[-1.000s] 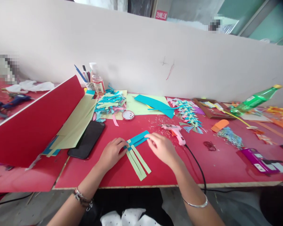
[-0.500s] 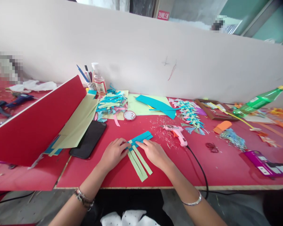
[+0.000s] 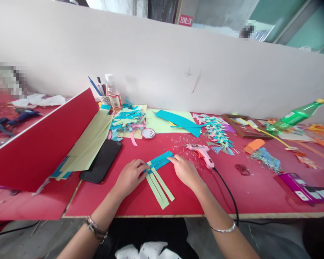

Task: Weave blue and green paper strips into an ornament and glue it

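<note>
Blue paper strips [image 3: 160, 160] and pale green paper strips [image 3: 162, 197] cross at a small woven corner on the red table. My left hand [image 3: 132, 175] has its fingers curled and closed on the left edge of that corner. At the far right end of the blue strips, the thumb and forefinger of my right hand [image 3: 185, 171] are pinched on one strip. The green strips fan out toward the table's front edge, between both hands. My fingers partly cover the woven corner.
A pink glue gun [image 3: 202, 153] with a black cord lies to the right. Left are a black phone [image 3: 101, 162], pale paper sheets [image 3: 88, 144] and a standing red board [image 3: 48, 140]. Behind sit cut paper strips [image 3: 128, 118], a round tape [image 3: 148, 133] and a green bottle [image 3: 297, 117].
My right hand has slid up and right along the blue strips, from near the woven corner to their far end. My left hand has stayed at the corner.
</note>
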Demonstrator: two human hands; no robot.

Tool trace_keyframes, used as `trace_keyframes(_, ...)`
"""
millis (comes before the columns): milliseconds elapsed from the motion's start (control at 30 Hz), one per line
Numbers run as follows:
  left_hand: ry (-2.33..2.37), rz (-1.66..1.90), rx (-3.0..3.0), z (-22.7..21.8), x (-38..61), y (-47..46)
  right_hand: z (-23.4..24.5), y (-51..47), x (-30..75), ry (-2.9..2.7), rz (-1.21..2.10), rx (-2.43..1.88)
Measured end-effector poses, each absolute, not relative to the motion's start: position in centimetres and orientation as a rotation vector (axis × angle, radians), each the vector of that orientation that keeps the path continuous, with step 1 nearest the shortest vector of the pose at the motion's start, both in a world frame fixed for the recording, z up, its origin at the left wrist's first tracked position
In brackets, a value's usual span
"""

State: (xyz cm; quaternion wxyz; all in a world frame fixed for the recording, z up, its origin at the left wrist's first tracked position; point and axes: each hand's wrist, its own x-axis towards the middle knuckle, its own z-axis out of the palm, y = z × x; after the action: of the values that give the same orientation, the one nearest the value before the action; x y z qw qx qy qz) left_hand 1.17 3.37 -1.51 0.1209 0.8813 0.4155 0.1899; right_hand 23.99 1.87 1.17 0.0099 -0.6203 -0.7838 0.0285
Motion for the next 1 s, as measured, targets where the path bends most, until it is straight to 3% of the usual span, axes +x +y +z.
trace_keyframes(1000, 1.194, 0.616, 2.557, -1.69, 1.16, 3.43, 0.60, 2.22, 23.93, -2.327, 0.015, -2.057)
